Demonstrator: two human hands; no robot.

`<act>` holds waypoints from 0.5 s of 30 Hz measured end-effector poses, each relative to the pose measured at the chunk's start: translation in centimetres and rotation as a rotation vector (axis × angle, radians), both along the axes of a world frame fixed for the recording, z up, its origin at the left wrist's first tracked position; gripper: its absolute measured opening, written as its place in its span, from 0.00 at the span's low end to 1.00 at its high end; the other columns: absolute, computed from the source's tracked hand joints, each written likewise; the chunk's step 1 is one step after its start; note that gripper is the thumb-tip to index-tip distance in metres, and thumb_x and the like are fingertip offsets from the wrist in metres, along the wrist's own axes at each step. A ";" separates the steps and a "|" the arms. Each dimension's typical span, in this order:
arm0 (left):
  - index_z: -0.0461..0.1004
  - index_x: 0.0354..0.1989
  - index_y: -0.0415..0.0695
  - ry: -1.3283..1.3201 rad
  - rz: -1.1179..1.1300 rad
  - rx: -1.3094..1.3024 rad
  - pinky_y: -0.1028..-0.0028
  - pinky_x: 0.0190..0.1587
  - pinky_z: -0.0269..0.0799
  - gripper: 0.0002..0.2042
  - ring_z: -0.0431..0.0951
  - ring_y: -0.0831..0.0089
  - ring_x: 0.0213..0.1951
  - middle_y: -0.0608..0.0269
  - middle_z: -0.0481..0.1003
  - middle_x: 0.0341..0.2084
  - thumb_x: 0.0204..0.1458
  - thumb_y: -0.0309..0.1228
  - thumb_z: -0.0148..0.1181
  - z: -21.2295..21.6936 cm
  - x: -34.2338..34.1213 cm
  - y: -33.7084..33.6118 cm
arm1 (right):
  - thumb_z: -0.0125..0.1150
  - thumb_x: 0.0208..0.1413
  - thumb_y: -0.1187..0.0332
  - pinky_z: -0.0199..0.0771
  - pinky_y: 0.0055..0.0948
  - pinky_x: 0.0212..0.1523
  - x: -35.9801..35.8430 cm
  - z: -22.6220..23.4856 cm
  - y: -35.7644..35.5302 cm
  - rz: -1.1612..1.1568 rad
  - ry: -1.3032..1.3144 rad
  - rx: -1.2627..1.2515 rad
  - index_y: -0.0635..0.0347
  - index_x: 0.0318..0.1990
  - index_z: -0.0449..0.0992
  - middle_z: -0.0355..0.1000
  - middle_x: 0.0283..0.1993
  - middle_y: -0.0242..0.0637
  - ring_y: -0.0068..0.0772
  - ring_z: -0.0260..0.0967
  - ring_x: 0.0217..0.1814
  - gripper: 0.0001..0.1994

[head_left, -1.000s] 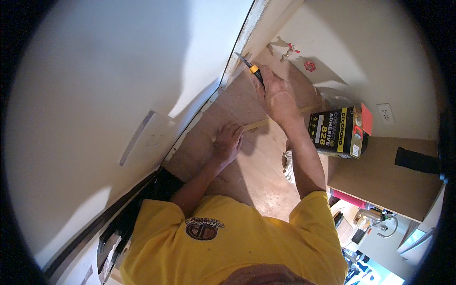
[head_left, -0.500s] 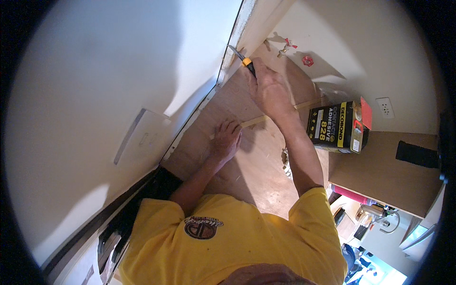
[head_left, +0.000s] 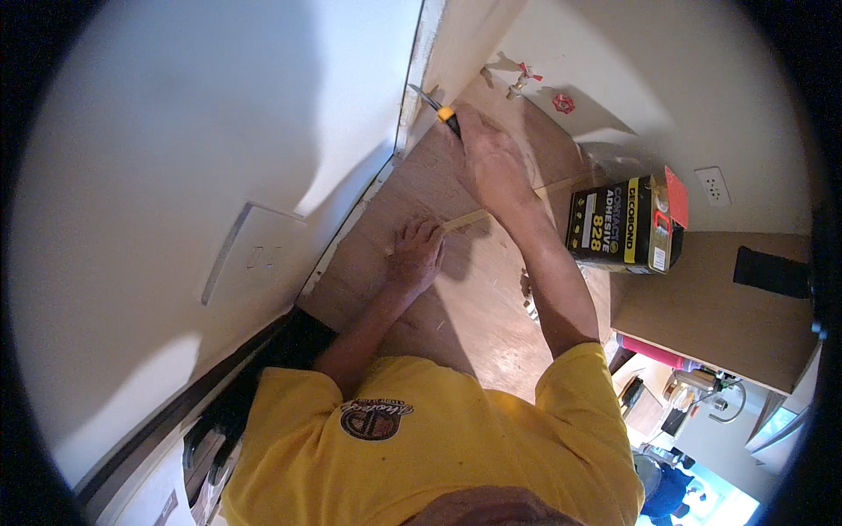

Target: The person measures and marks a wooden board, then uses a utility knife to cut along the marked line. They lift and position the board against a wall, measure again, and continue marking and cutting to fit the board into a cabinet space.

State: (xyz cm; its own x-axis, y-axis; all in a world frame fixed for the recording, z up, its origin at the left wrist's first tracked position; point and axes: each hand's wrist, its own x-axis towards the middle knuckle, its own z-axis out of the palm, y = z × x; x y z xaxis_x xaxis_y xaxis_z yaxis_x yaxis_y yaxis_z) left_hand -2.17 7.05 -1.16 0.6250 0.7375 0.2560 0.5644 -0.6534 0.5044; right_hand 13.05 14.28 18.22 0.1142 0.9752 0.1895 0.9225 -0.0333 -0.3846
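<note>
My right hand point(head_left: 495, 162) grips a knife point(head_left: 447, 116) with a black and yellow handle. Its narrow, slightly curved metal blade reaches left to the dark seam along the edge of the white wall panel point(head_left: 193, 123). A pale, rough strip point(head_left: 406, 123) runs beside that seam. Lower down, my left hand point(head_left: 417, 250) lies palm down on the brown plywood surface point(head_left: 478, 307), fingers extended and nothing held. A thin wooden strip point(head_left: 467, 220) crosses the plywood close to its fingertips.
A black and yellow adhesive can point(head_left: 605, 232) stands right of my right forearm. Beyond it are a red-handled tap point(head_left: 524, 79), a red valve knob point(head_left: 563, 103) and a wall socket point(head_left: 713, 186). The plywood has a ragged hole point(head_left: 529, 294) by my right forearm.
The view has shifted slightly. My right hand and the knife have barely moved, with the blade still at the seam. My left hand stays on the plywood.
</note>
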 end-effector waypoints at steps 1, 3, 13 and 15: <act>0.75 0.50 0.44 -0.003 -0.003 -0.024 0.51 0.59 0.65 0.14 0.73 0.55 0.54 0.57 0.75 0.49 0.57 0.32 0.62 0.0 0.0 0.0 | 0.57 0.67 0.62 0.74 0.55 0.43 -0.1 0.0 -0.1 -0.035 -0.007 -0.017 0.63 0.53 0.70 0.76 0.41 0.59 0.64 0.75 0.44 0.15; 0.76 0.50 0.44 -0.010 0.008 0.037 0.50 0.58 0.65 0.14 0.73 0.54 0.54 0.57 0.75 0.49 0.57 0.32 0.62 -0.1 0.0 -0.1 | 0.57 0.67 0.62 0.74 0.56 0.43 -0.2 0.0 -0.1 -0.014 0.030 -0.001 0.64 0.52 0.70 0.76 0.42 0.60 0.65 0.74 0.44 0.15; 0.75 0.49 0.44 -0.006 0.005 0.061 0.51 0.59 0.65 0.12 0.72 0.53 0.54 0.56 0.75 0.48 0.58 0.32 0.61 -0.2 0.2 0.1 | 0.56 0.67 0.62 0.73 0.56 0.45 -0.1 -0.1 -0.2 -0.055 0.024 -0.078 0.64 0.51 0.69 0.75 0.40 0.61 0.65 0.74 0.45 0.14; 0.75 0.48 0.43 -0.019 0.006 0.123 0.51 0.57 0.65 0.12 0.72 0.53 0.54 0.55 0.74 0.48 0.58 0.33 0.60 -0.2 0.1 0.0 | 0.56 0.67 0.62 0.73 0.57 0.45 -0.3 -0.2 -0.2 -0.012 0.065 -0.015 0.64 0.50 0.69 0.75 0.41 0.61 0.66 0.74 0.45 0.14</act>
State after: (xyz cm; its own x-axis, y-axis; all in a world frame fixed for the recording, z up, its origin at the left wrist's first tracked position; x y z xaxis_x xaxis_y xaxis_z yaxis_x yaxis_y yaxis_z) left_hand -2.05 7.07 -1.32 0.6153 0.7032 0.3562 0.5595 -0.7079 0.4311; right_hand 12.76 14.09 18.01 0.1375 0.9763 0.1670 0.8951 -0.0503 -0.4429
